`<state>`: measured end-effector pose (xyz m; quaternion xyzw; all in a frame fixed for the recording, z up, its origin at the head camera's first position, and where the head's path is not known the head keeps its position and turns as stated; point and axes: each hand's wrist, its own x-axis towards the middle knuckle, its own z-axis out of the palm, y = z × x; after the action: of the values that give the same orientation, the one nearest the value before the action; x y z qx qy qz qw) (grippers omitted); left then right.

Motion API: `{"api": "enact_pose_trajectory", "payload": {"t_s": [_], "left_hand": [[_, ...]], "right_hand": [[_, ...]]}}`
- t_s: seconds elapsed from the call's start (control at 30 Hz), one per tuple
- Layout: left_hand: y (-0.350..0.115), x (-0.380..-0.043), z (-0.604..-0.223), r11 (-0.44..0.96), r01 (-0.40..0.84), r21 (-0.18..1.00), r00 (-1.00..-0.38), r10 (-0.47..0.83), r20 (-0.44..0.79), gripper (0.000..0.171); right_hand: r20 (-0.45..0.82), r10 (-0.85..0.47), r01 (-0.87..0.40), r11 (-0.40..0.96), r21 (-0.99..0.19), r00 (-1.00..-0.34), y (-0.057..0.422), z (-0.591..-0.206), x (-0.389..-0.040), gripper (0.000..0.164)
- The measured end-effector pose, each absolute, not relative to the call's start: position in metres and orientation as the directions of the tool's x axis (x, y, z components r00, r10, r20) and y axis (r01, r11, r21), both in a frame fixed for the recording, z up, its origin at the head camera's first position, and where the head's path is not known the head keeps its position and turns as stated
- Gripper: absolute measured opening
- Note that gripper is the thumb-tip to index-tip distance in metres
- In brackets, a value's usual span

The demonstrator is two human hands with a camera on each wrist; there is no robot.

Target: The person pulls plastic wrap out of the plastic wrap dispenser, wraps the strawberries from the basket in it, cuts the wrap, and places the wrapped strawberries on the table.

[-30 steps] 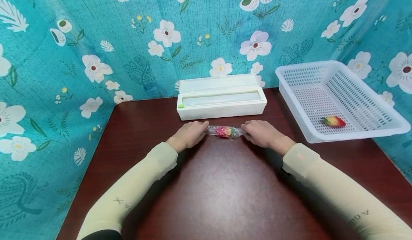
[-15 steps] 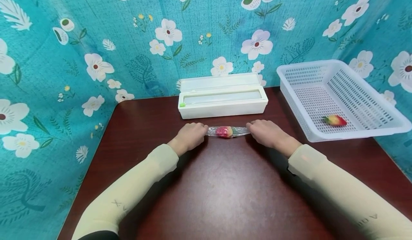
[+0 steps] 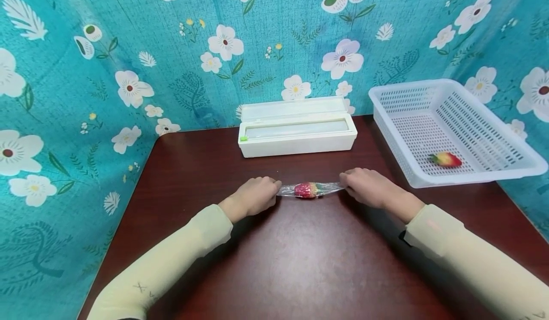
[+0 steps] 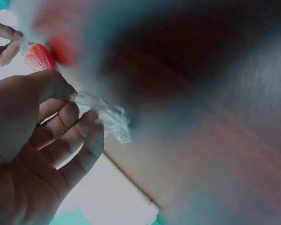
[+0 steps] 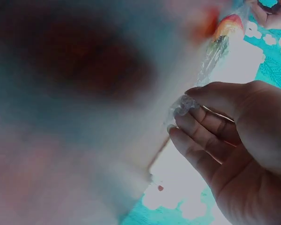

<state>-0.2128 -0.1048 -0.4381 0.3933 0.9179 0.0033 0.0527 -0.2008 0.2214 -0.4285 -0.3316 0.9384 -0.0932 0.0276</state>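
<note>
A red and yellow strawberry (image 3: 305, 190) with green leaves is wrapped in clear plastic film (image 3: 330, 187), twisted out at both sides. My left hand (image 3: 256, 196) pinches the film's left end; in the left wrist view a crumpled tail of film (image 4: 113, 119) sticks out past the thumb and fingers. On the other side my right hand (image 3: 372, 189) pinches the right end between thumb and forefinger, and a bunched bit of film (image 5: 181, 107) shows at its fingertips. Stretched between both hands, the wrapped strawberry hangs close over the dark red table (image 3: 296, 258).
Behind the hands stands a white film dispenser box (image 3: 298, 144), lid raised, with a green slider (image 3: 243, 139) at its left. At the right, a white perforated basket (image 3: 411, 170) holds another strawberry (image 3: 446, 159). A blue flowered cloth (image 3: 266, 38) hangs around the table.
Both hands have drawn the wrapped strawberry toward the body. The right hand has moved outward to the right, so the film's twisted right end is longer and tauter.
</note>
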Motion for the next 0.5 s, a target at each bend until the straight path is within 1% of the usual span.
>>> {"api": "enact_pose_trajectory", "payload": {"t_s": [0.13,0.23,0.3,0.4,0.5], "left_hand": [[-0.107,-0.209,-0.442,0.661,0.739,0.128,-0.656,0.75,-0.084,0.008],[-0.112,-0.21,-0.444,0.659,0.725,0.201,-0.655,0.75,-0.097,0.01],[-0.116,-0.212,-0.445,0.665,0.701,0.257,-0.659,0.742,-0.12,0.015],[-0.121,-0.215,-0.444,0.672,0.66,0.336,-0.661,0.732,-0.168,0.022],[-0.125,-0.217,-0.441,0.678,0.632,0.375,-0.659,0.725,-0.199,0.026]], "right_hand": [[0.012,-0.645,-0.623,0.733,-0.273,-0.764,0.227,-0.437,-0.197,0.033],[0.051,-0.659,-0.635,0.698,-0.331,-0.751,0.231,-0.443,-0.198,0.033],[0.064,-0.663,-0.631,0.674,-0.384,-0.746,0.234,-0.445,-0.2,0.029],[0.048,-0.662,-0.605,0.65,-0.46,-0.748,0.24,-0.447,-0.204,0.021],[0.013,-0.658,-0.575,0.649,-0.498,-0.753,0.245,-0.448,-0.205,0.014]]}}
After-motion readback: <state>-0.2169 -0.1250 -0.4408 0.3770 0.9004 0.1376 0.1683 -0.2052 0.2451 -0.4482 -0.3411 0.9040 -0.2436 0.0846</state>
